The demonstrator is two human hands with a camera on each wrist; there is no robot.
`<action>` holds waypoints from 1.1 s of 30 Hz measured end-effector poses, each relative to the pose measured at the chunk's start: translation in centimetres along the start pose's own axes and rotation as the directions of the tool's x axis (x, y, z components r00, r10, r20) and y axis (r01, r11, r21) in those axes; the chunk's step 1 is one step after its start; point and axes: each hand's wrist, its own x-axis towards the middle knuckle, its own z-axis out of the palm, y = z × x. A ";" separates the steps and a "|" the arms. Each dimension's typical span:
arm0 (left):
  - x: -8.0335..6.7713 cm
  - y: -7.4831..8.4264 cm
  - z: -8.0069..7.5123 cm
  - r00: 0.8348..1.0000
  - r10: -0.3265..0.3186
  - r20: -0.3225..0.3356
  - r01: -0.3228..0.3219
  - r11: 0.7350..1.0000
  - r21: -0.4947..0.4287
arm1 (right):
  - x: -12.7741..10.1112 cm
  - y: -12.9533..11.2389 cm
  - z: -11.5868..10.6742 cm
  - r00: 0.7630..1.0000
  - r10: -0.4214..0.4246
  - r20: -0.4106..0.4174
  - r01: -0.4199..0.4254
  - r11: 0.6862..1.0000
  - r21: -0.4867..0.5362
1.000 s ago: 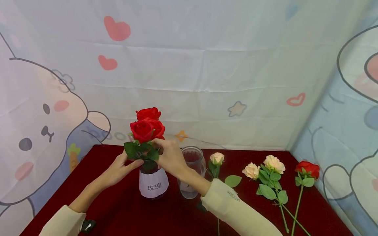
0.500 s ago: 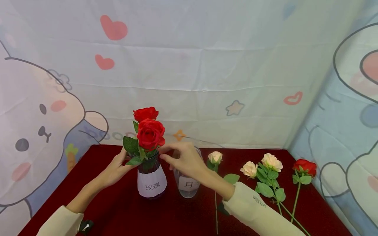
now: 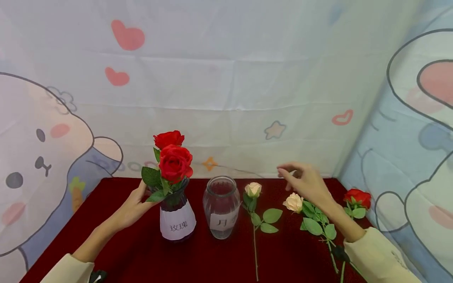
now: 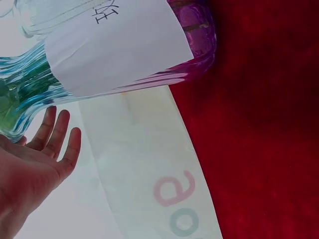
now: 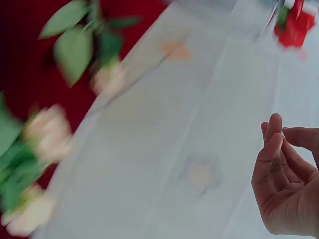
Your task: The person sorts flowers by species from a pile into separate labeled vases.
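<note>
Fingers (image 5: 268,169) half-curled, empty, my nearer right hand (image 3: 310,185) hovers by pale roses (image 3: 293,203), stems (image 3: 334,261) toward the tabletop's (image 3: 212,261) front edge.

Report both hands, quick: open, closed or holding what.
Left hand: open, fingers relaxed at the neck of the purple glass vase.
Right hand: open, fingers loosely curled, holding nothing, near a peach rose.

Vase (image 4: 169,75) purple and blue (label (image 4: 119,45) white, characters (image 3: 178,226) black); its roses (image 3: 175,163) red; cloth (image 4: 264,119) dark red.
</note>
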 end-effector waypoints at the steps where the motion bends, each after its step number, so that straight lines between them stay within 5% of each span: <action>1: 0.0 0.0 -0.1 1.000 0.003 0.002 -0.003 1.000 -0.002 | -0.3 1.2 -0.9 1.000 0.020 -0.014 -0.021 1.000 -0.023; 8: 0.4 -0.2 -0.4 1.000 0.006 0.000 -0.006 1.000 -0.002 | -3.4 10.3 -6.5 0.973 0.232 -0.015 -0.231 0.960 -0.161; 13: 0.2 -0.2 -0.4 1.000 0.004 -0.014 -0.004 1.000 -0.003 | -6.2 16.9 -8.1 0.933 0.359 0.038 -0.345 0.917 -0.199; 17: 0.0 -0.1 -0.1 1.000 0.000 -0.006 0.000 1.000 -0.013 | -8.3 20.8 -8.4 0.877 0.469 0.103 -0.434 0.866 -0.248; 20: -0.1 -0.2 0.2 1.000 -0.003 0.007 0.003 1.000 -0.016 | -9.3 22.7 -8.4 0.854 0.506 0.116 -0.466 0.846 -0.260; 26: -0.2 -0.2 0.3 1.000 -0.022 0.009 0.023 1.000 -0.005 | -10.1 24.5 -8.1 0.856 0.515 0.051 -0.479 0.825 -0.299; 33: -0.3 0.1 -0.2 0.999 -0.034 0.003 0.034 0.999 0.014 | -10.1 24.9 -8.2 0.786 0.610 0.100 -0.550 0.764 -0.338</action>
